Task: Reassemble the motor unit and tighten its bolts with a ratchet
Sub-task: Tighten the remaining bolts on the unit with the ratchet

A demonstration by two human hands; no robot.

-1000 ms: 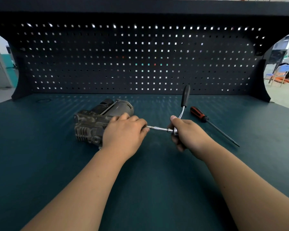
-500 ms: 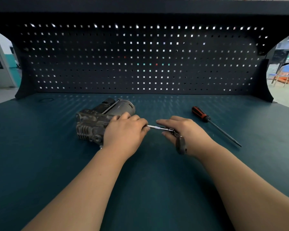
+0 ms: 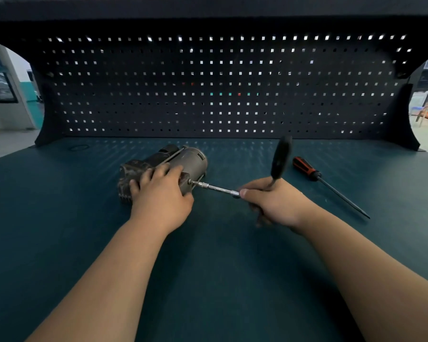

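Note:
The grey motor unit (image 3: pixel 183 160) lies on its side on the dark green bench, its round can pointing to the back right. My left hand (image 3: pixel 160 193) presses down on its near side and covers much of the casting. My right hand (image 3: pixel 274 202) grips the ratchet (image 3: pixel 279 159) at its head, with the black handle standing up and slightly blurred. The ratchet's chrome extension bar (image 3: pixel 214 187) runs left from my right hand into a bolt on the motor's near end.
A screwdriver (image 3: pixel 326 185) with an orange and black handle lies on the bench to the right of my right hand, tip pointing to the near right. A black pegboard (image 3: pixel 220 90) closes off the back of the bench.
The ratchet handle swung down toward me half a second ago and is now swung back up and away. My left hand has slid a little left on the motor, uncovering the bolt end.

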